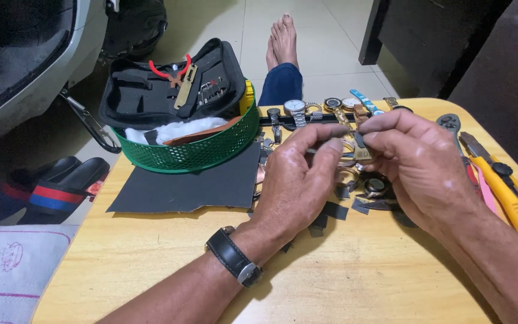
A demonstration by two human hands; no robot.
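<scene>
At the far left, on the floor, we saw a pair of sandals [49, 189] with red and blue bands. On the wooden table [151, 258] lay a dark sheet [193, 186], and on its far edge stood a green basket [193, 150] holding a black tool case [169, 81] and some white wadding [172, 129].

Our left hand [298, 180], with a black-strapped watch [235, 258] on its wrist, hovered above the table's middle, its fingers curled and its thumb and forefinger pinching a thin metal pin [313, 150]. The pin pointed right, toward a small dark strap piece [360, 141] with a tan end, which our right hand [415, 162] pinched between thumb and fingertips just above the table. The two hands nearly met there.

Beneath them lay scattered dark scraps [331, 211] and watch parts [374, 186]. Behind them, along the table's far edge, a row of watches [307, 111] was laid out. Right of the right hand lay a ratchet [449, 123] and, near the table's right edge, a yellow knife [511, 204]. Beyond the table, bare feet [283, 39] rested on the tiled floor.
</scene>
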